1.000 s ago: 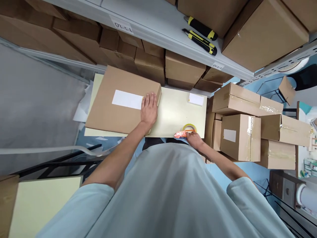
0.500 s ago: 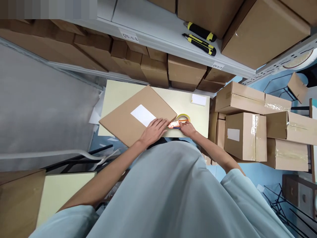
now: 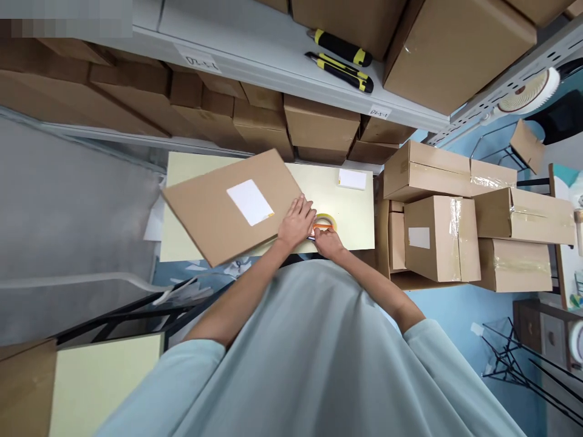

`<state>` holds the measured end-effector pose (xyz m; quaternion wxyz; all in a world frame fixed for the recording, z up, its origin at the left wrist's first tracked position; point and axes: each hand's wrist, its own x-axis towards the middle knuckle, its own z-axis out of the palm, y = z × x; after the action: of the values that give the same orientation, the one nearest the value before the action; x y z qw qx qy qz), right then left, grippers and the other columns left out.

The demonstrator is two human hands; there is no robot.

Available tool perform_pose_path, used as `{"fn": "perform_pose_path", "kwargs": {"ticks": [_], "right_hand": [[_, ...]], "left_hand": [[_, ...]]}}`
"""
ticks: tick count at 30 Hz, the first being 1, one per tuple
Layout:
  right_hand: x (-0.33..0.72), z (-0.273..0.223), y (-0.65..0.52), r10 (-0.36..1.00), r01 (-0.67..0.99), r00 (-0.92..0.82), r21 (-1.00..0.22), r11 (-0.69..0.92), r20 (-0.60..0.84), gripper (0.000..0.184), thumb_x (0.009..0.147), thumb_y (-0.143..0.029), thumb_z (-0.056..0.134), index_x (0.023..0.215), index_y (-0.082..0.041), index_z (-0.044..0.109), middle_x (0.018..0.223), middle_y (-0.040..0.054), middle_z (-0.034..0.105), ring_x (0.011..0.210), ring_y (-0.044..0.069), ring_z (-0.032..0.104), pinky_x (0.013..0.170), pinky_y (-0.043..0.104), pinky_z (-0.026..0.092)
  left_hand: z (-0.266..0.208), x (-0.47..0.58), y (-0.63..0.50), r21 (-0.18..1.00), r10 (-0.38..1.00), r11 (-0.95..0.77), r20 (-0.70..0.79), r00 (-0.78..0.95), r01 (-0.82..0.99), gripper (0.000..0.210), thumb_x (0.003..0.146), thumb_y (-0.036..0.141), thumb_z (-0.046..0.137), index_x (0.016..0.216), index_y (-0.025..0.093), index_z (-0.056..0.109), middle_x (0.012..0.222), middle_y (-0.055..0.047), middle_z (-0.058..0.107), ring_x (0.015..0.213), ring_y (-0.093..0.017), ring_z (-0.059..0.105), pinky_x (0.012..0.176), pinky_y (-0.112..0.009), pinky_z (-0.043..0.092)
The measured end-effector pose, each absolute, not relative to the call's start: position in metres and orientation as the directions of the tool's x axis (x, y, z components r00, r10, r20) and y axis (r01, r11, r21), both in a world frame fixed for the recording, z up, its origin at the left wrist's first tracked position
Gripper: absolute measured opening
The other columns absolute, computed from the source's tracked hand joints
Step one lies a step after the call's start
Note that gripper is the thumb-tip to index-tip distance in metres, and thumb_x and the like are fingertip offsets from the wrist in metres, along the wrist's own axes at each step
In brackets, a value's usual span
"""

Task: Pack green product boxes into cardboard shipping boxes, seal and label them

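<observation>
A flat cardboard box with a white label lies at a slant on the pale yellow table, its left end reaching past the front edge. My left hand rests on the box's right end, fingers stretched out along the edge. Just right of it, my right hand is closed around a tape dispenser with orange parts and a yellow roll. The dispenser sits close against the box's right edge; my hands partly hide it, and I cannot tell whether tape is stuck down.
A white label stack lies at the table's back right. Taped cartons are piled to the right. Overhead, a grey shelf carries two utility knives and large boxes. More boxes stand beneath it.
The box has turned on the table, its left end swinging toward the front. My left hand has shifted to its right end, closer to my right hand and the dispenser. The camera view has shifted.
</observation>
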<state>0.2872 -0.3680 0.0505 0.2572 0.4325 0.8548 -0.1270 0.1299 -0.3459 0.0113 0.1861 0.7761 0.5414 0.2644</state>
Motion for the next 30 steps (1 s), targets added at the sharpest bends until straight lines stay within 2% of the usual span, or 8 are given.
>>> {"fn": "perform_pose_path", "kwargs": {"ticks": [4, 9, 12, 16, 19, 22, 27, 30], "right_hand": [[0.276, 0.046, -0.387, 0.670, 0.820, -0.484, -0.026, 0.571, -0.563, 0.047, 0.117, -0.034, 0.050, 0.147, 0.003, 0.055, 0.123, 0.0333, 0.081, 0.115, 0.032, 0.083, 0.118, 0.045, 0.049], [0.318, 0.057, -0.420, 0.617, 0.828, -0.460, -0.057, 0.558, -0.638, 0.046, 0.113, -0.037, 0.062, 0.148, -0.006, 0.059, 0.123, 0.0255, 0.084, 0.120, 0.031, 0.082, 0.114, 0.039, 0.053], [0.370, 0.076, -0.429, 0.652, 0.872, -0.340, 0.033, 0.489, -0.678, 0.048, 0.113, -0.041, 0.063, 0.146, -0.006, 0.061, 0.115, 0.0257, 0.085, 0.115, 0.035, 0.083, 0.100, 0.041, 0.059], [0.424, 0.101, -0.402, 0.745, 0.901, -0.230, 0.151, 0.406, -0.626, 0.043, 0.116, -0.031, 0.047, 0.146, -0.002, 0.060, 0.119, 0.0325, 0.082, 0.116, 0.040, 0.080, 0.107, 0.046, 0.054], [0.427, 0.108, -0.363, 0.792, 0.880, -0.306, 0.161, 0.448, -0.529, 0.044, 0.112, -0.012, 0.036, 0.148, 0.001, 0.058, 0.130, 0.0336, 0.078, 0.125, 0.039, 0.075, 0.121, 0.047, 0.044], [0.401, 0.101, -0.330, 0.764, 0.827, -0.426, 0.134, 0.546, -0.485, 0.050, 0.103, 0.001, 0.038, 0.148, 0.006, 0.057, 0.130, 0.0346, 0.078, 0.122, 0.038, 0.076, 0.121, 0.047, 0.043], [0.346, 0.077, -0.321, 0.670, 0.769, -0.530, 0.038, 0.638, -0.519, 0.050, 0.103, -0.002, 0.046, 0.151, 0.003, 0.057, 0.127, 0.0292, 0.081, 0.116, 0.033, 0.079, 0.120, 0.044, 0.044], [0.325, 0.065, -0.336, 0.628, 0.747, -0.566, -0.009, 0.665, -0.535, 0.046, 0.105, -0.007, 0.049, 0.150, 0.002, 0.057, 0.125, 0.0271, 0.083, 0.115, 0.030, 0.080, 0.118, 0.042, 0.046]], "left_hand": [[0.009, 0.104, -0.346, 0.523, 0.864, -0.495, 0.212, 0.457, 0.694, 0.038, 0.109, 0.025, 0.047, 0.124, 0.020, 0.081, 0.157, -0.021, 0.070, 0.173, -0.037, 0.037, 0.143, -0.064, 0.034], [0.006, 0.089, -0.347, 0.535, 0.853, -0.503, 0.185, 0.487, 0.679, 0.037, 0.107, 0.027, 0.047, 0.120, 0.022, 0.082, 0.155, -0.018, 0.072, 0.172, -0.035, 0.039, 0.143, -0.065, 0.033], [0.002, 0.083, -0.352, 0.554, 0.853, -0.503, 0.192, 0.486, 0.664, 0.035, 0.106, 0.027, 0.049, 0.118, 0.024, 0.082, 0.154, -0.017, 0.073, 0.172, -0.035, 0.039, 0.143, -0.066, 0.033], [-0.001, 0.071, -0.364, 0.556, 0.821, -0.542, 0.191, 0.538, 0.630, 0.033, 0.106, 0.029, 0.051, 0.114, 0.025, 0.083, 0.151, -0.016, 0.075, 0.170, -0.034, 0.044, 0.142, -0.063, 0.036], [-0.001, 0.065, -0.378, 0.537, 0.778, -0.590, 0.176, 0.603, 0.604, 0.034, 0.106, 0.028, 0.051, 0.115, 0.024, 0.084, 0.147, -0.017, 0.077, 0.166, -0.034, 0.050, 0.141, -0.062, 0.039], [0.000, 0.060, -0.398, 0.526, 0.756, -0.613, 0.174, 0.631, 0.589, 0.037, 0.102, 0.025, 0.052, 0.121, 0.022, 0.084, 0.142, -0.019, 0.079, 0.163, -0.035, 0.054, 0.139, -0.063, 0.042], [0.001, 0.040, -0.450, 0.480, 0.790, -0.590, 0.177, 0.588, 0.649, 0.044, 0.093, 0.020, 0.054, 0.129, 0.019, 0.080, 0.142, -0.021, 0.078, 0.155, -0.037, 0.062, 0.131, -0.060, 0.053], [0.007, 0.029, -0.474, 0.471, 0.854, -0.510, 0.181, 0.487, 0.720, 0.047, 0.094, 0.020, 0.055, 0.137, 0.021, 0.075, 0.137, -0.020, 0.079, 0.140, -0.036, 0.072, 0.119, -0.056, 0.060]]}}
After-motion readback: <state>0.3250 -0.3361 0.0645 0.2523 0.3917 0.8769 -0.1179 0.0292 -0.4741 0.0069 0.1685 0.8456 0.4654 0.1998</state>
